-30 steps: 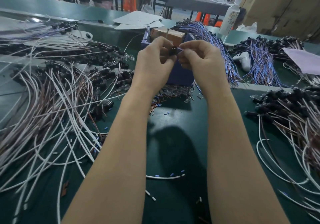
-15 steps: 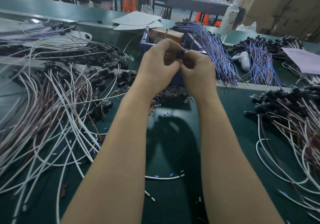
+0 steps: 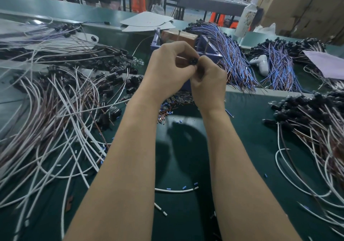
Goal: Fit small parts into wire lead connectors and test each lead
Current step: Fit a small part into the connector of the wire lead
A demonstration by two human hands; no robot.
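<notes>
Both hands were held up together over the green table point(image 3: 247, 129), and I'd say that was so the work sat right under the eyes. The left hand point(image 3: 167, 71) had its fingers curled round a small black connector point(image 3: 193, 61), steadying it. The right hand point(image 3: 208, 80) pinched at the same connector from the other side, probably pushing one of the tiny parts in. Couldn't see that part itself, fingertips hid it, and the wire was tucked behind the hands too. A heap of loose parts point(image 3: 167, 108) sat just below the wrists, so the next one was an easy reach. White leads point(image 3: 55, 110) sprawled to the left and a second pile point(image 3: 312, 114) lay to the right. Looked like in and out stacks, but I couldn't tell which was which. A blue bin point(image 3: 210, 49) stood just behind the hands.
</notes>
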